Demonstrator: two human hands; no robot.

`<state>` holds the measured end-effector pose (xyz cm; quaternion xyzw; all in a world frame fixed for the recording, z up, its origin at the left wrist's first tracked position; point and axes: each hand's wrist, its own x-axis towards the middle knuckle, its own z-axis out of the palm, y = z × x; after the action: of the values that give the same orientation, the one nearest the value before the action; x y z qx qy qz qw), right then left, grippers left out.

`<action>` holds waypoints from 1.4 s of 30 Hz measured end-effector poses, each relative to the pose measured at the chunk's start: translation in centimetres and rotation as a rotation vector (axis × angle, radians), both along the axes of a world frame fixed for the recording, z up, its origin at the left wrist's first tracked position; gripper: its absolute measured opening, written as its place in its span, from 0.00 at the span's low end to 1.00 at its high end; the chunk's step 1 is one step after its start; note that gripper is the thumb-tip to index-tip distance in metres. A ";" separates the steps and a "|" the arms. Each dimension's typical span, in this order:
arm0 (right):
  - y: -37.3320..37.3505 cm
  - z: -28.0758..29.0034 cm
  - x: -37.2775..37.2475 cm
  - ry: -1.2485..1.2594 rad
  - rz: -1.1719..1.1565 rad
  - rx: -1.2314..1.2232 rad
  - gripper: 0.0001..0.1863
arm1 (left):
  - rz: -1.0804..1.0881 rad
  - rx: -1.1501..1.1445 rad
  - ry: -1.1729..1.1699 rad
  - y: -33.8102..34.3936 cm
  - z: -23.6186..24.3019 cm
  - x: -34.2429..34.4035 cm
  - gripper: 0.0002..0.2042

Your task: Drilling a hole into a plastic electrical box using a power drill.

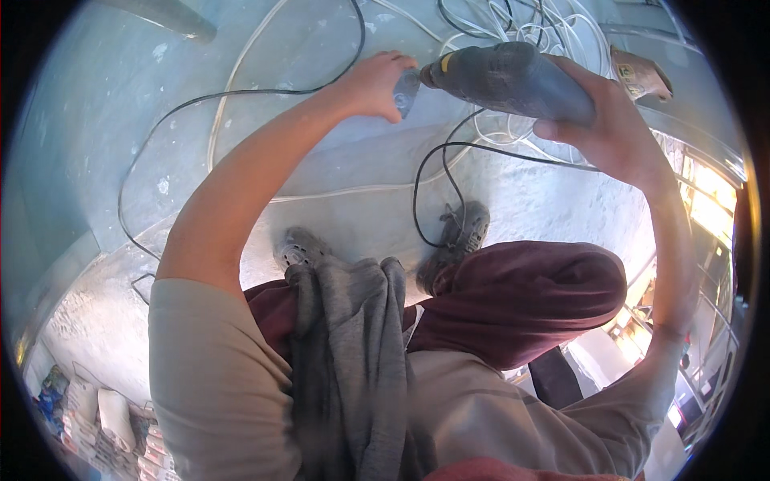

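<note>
My left hand [381,86] is wrapped around a small clear plastic object [406,94] near the top middle, its exact kind hard to make out. Just to its right, my right hand [597,120] grips a large dark grey bottle-shaped object [517,80] with a yellow mark, lying roughly sideways, its narrow end close to the clear object. Loops of white cable [284,198] and black cable [203,98] lie beneath and around both hands on the pale blue surface [120,184].
A pipe [176,18] is at top left, a brown object [638,76] at right. My shoes [461,224] and bent knee [569,293] are below. A grey cloth [349,337] hangs before me. Piled bags [116,417] are at lower left, railings at the right edge.
</note>
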<state>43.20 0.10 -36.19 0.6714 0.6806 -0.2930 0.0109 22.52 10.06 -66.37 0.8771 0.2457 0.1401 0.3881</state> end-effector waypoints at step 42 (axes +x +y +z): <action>-7.2 4.3 4.1 0.128 -0.570 -0.057 0.32 | 0.005 -0.042 0.006 0.2 -0.6 -0.8 0.44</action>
<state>47.28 -7.07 -31.86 0.8153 0.4552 -0.3448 -0.0961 21.77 10.24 -66.95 0.8687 0.2519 0.1331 0.4053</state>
